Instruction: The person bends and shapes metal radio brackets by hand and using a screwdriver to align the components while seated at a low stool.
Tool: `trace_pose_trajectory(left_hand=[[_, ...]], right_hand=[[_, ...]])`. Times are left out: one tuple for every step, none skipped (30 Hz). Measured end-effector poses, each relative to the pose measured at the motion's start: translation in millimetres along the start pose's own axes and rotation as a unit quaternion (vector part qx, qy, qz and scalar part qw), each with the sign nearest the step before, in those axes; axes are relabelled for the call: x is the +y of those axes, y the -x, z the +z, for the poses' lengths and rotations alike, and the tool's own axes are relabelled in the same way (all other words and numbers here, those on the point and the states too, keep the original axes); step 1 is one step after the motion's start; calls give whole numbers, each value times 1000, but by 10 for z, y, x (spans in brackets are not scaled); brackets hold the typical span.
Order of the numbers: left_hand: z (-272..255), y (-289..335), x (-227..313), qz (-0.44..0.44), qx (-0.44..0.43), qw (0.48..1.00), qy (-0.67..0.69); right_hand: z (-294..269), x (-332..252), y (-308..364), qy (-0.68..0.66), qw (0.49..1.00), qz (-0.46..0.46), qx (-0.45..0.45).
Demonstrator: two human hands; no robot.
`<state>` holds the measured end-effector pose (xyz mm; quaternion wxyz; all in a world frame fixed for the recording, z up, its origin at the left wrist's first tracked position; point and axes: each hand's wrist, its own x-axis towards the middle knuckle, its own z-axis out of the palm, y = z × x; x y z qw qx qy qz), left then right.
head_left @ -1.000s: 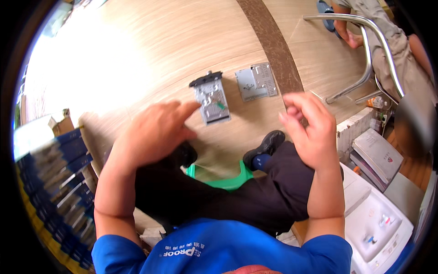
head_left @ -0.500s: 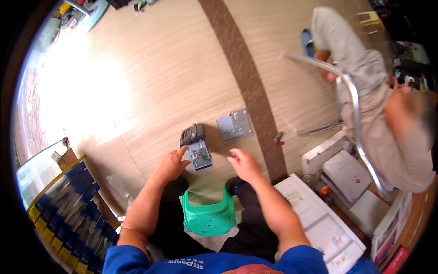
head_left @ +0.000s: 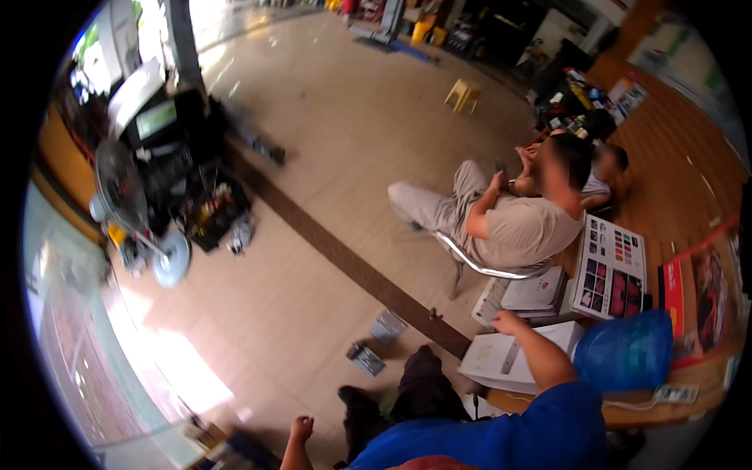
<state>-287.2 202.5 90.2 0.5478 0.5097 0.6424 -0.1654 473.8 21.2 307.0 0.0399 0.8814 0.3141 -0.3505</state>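
My left hand [head_left: 301, 428] is low at the lower left, its fingers curled into a loose fist with nothing showing in them. My right hand [head_left: 509, 322] is stretched out beside the top of a long white box [head_left: 489, 360]; its fingers are smeared, and whether it touches the box is unclear. On the floor ahead of my feet lies a small grey metal unit with a dark ribbed end [head_left: 366, 358]. A flat grey metal plate [head_left: 388, 327] lies just beyond it. Neither hand is near these two pieces.
A person in beige [head_left: 509, 227] sits on a metal-framed chair [head_left: 470, 262] to the right, another person behind. A blue water jug [head_left: 627, 350] and a colour chart [head_left: 612, 266] stand at my right. A standing fan [head_left: 121, 188] and dark bags [head_left: 207, 211] are at the left.
The view has swung up and widened. My hands have moved away from the grey unit and apart, the right one to the white box. The green stool no longer shows.
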Motion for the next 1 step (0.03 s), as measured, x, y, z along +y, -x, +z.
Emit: trace_pose_trajectory(left_hand=[[-350,-81,200,23,13,1000,-14]], right_hand=[[-70,-150,127,-21,1000,-2,22]])
